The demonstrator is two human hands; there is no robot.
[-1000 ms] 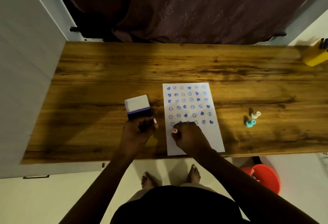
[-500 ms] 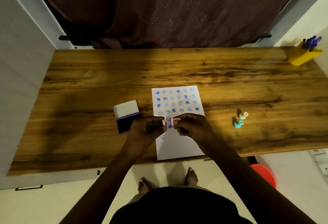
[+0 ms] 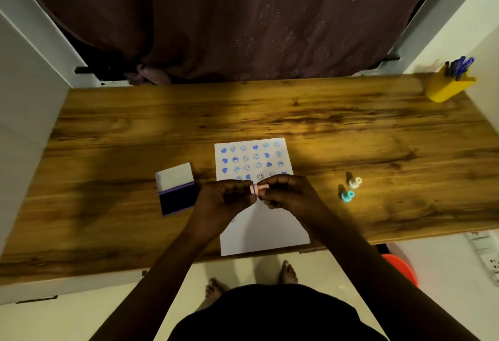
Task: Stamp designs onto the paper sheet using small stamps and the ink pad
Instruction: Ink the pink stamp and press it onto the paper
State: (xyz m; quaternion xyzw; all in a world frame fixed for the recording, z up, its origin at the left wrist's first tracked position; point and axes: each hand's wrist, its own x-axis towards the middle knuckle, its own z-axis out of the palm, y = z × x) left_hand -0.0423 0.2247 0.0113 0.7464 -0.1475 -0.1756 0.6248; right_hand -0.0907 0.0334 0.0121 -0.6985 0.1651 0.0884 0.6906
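A white paper sheet [image 3: 263, 230] lies at the wooden table's front edge, its upper part covered with several rows of blue heart and smiley prints. Above its middle, my left hand [image 3: 224, 201] and my right hand [image 3: 290, 194] meet fingertip to fingertip, both pinching a small pink stamp [image 3: 257, 188] that lies sideways between them. The open ink pad [image 3: 176, 198], dark blue with its white lid tipped back, sits just left of my left hand. Two more small stamps, one white [image 3: 354, 182] and one teal [image 3: 347, 196], stand right of the sheet.
A yellow pen holder [image 3: 448, 86] with blue pens stands at the table's [image 3: 351, 130] far right corner. A dark curtain hangs behind the table. White walls close in on both sides. An orange bucket [image 3: 402, 270] sits on the floor under the right front edge.
My right hand lifted the pink stamp off the lower paper and my left hand left the ink pad; both came together over the sheet and now hold the stamp between them.
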